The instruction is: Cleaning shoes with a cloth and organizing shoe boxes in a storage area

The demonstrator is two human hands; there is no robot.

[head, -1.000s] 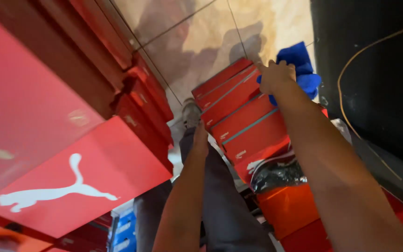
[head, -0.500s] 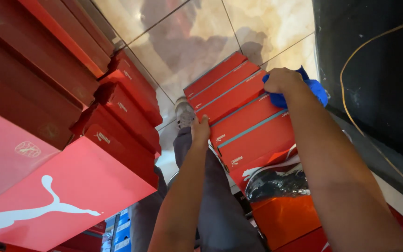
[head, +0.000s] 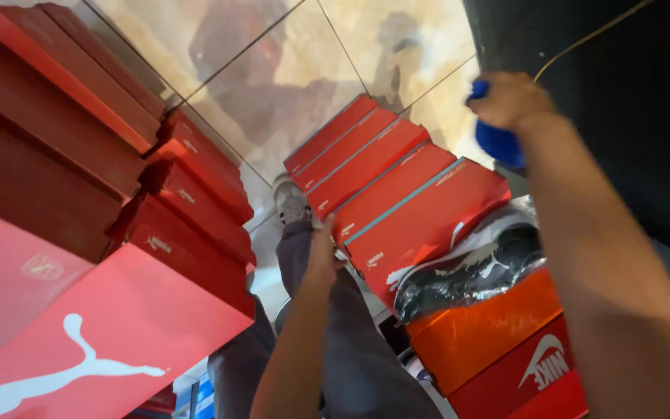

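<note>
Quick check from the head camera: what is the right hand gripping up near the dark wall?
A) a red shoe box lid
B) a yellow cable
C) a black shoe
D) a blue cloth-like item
D: the right hand is closed around a blue cloth-like item beside the dark wall, above the stack of red shoe boxes; the left hand rests at the stack's near edge.

Blue object [head: 498, 143]: bright blue, soft-looking, bunching inside the closed right hand [head: 509, 99]; kind cannot be told; sitting just above the far end of the red box stack.
Red shoe boxes [head: 397, 194]: lidded, teal-edged, lying stacked in a slanting column; left hand [head: 323, 252] touching the near end of one box.
</note>
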